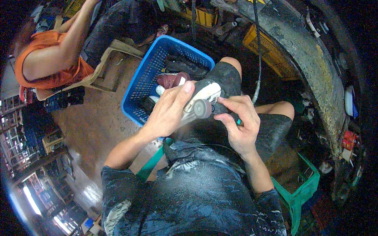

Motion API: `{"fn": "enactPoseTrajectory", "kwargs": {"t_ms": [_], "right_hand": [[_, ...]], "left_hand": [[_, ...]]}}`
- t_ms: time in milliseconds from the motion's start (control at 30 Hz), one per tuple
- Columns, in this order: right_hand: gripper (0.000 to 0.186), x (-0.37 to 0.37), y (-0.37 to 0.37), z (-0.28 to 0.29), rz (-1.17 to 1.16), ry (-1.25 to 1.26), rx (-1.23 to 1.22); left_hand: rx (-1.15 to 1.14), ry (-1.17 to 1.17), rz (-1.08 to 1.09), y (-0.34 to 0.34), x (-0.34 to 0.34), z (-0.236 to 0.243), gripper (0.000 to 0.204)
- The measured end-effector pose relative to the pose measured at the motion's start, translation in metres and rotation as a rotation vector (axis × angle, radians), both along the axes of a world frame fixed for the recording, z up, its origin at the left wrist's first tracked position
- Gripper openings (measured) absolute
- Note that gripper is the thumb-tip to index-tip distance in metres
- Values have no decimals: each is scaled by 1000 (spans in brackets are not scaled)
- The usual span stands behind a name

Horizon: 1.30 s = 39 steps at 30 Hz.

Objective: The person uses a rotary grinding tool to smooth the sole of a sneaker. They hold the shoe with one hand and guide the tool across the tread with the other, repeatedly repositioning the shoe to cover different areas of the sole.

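My left hand point(171, 106) is closed around a white and grey shoe-like piece point(204, 94) above my lap. A round grey end point(202, 108) stands out toward me at its near side; part of the piece is hidden by my fingers and blurred. Close to its right side is my right hand point(242, 124), with thumb and forefinger apart and a small dark ring-like bit point(213, 108) near the fingertips. I cannot tell whether those fingertips touch the piece. In front of me a blue plastic basket point(136, 84) holds a maroon shoe point(173, 80) and dark shoes point(183, 67).
A person in an orange top point(51, 59) sits on a beige chair point(104, 65) at the left. A dark cable point(258, 51) hangs at the right. Beyond it are a yellow crate point(271, 55) and a long worn bench point(311, 74). A green stool point(303, 187) shows at lower right.
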State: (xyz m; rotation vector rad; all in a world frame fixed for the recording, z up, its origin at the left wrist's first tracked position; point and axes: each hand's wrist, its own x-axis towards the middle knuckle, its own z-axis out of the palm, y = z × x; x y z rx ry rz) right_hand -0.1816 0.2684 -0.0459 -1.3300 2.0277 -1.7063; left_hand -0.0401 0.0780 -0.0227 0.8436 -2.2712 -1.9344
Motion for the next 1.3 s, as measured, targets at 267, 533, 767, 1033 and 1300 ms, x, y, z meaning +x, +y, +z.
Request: {"fn": "enactPoseTrajectory", "kwargs": {"t_ms": [267, 533, 767, 1033, 1300], "right_hand": [[31, -16, 4, 1, -67, 0, 41], [33, -17, -4, -2, -75, -40, 4], [33, -15, -11, 4, -24, -14, 0], [28, -14, -16, 13, -51, -13, 44], [22, -32, -52, 11, -35, -163, 217]], "left_hand": [[193, -37, 48, -8, 4, -4, 79], [373, -44, 81, -8, 2, -8, 78], [294, 7, 61, -10, 0, -13, 71], [370, 1, 93, -23, -6, -16, 73], [391, -28, 601, -79, -5, 11, 76]]}}
